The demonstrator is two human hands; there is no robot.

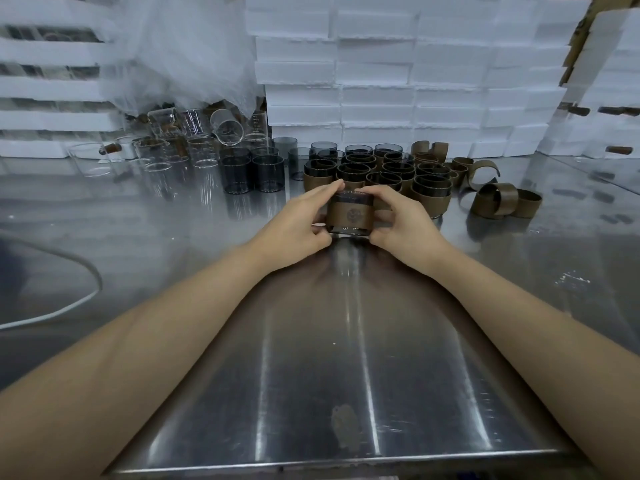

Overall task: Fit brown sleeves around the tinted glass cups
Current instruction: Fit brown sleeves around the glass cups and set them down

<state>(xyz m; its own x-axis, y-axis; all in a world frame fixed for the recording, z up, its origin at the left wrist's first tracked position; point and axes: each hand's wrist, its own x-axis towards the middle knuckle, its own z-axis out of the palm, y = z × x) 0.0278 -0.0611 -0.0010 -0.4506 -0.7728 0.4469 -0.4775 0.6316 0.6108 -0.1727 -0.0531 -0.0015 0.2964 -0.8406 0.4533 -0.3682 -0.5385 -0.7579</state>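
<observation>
Both hands on one tinted glass cup (350,230): left hand (300,225) and right hand (403,226) curl around its sides, fingers pinching the brown sleeve (349,213) wrapped on it. Cup bottom looks like it's touching the steel table (346,341). Just behind the grip: sleeved cups (381,173).

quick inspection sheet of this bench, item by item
surface: shiny steel table, smudged near the front edge
job's things: dark tinted glass cup in brown sleeve between both hands; cluster of sleeved tinted cups behind it; bare tinted cups further left; loose curled brown sleeves on the right
clutter: clear glass beakers, some tipped over
grippers: left hand and right hand grip the cup's sides
cables: white cable looping at left
surroundings: stacked white foam boxes; translucent plastic sheet
</observation>
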